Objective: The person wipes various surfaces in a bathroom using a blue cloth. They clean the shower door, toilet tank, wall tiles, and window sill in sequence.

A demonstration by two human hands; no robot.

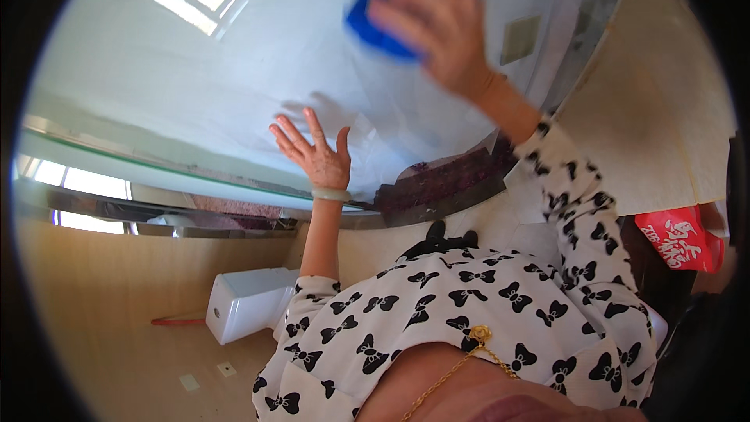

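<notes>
A large pale glass panel (pixel 234 70) fills the upper part of the view, with window light reflected in it. High toward the right, my right hand (pixel 449 39) presses a blue cloth (pixel 366 25) to the glass; both are slightly blurred. Lower and nearer the middle, my left hand (pixel 319 162) is raised at the panel with its fingers spread and nothing in it. A pale bangle (pixel 330 194) circles that wrist. Whether the left palm touches the glass I cannot tell.
The panel's greenish edge (pixel 156 159) runs along the left. A white toilet-like fixture (pixel 246 305) stands at lower left. A red bag (pixel 678 238) sits at the right, below a beige wall (pixel 648 117). A dark reddish strip (pixel 441 187) lies below the glass.
</notes>
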